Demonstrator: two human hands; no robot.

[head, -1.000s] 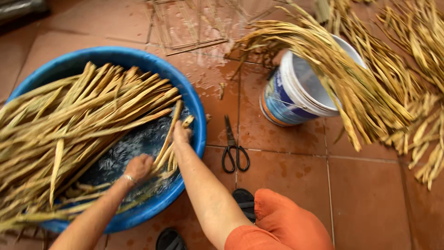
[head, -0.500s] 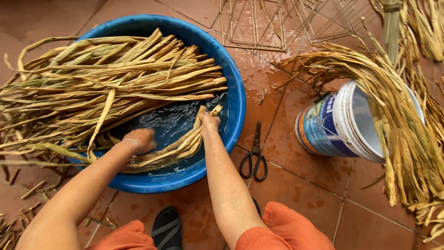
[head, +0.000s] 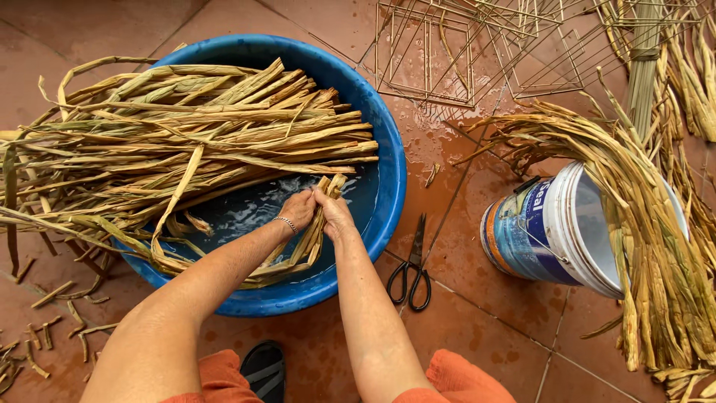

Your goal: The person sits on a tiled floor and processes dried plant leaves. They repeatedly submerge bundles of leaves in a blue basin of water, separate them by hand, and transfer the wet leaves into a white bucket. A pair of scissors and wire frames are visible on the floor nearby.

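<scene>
room and blocks around the blue basin

the blue basin (head: 388, 160) is the landmark. across its far and left parts a thick heap of dried leaf strips (head: 201, 130) lies rim to rim and spills over the left edge, so that side is shut. open water (head: 257, 209) shows only in the near middle, where the 2 hands, left hand (head: 298, 209) and right hand (head: 333, 215), meet on a wet bundle (head: 317, 227). just right of the basin a strip of wet tile (head: 455, 194) is bare, with black scissors (head: 412, 272) lying on it. further right a tipped bucket (head: 552, 231) under more strips bars the way; beyond the basin stand wire frames (head: 447, 52).
</scene>
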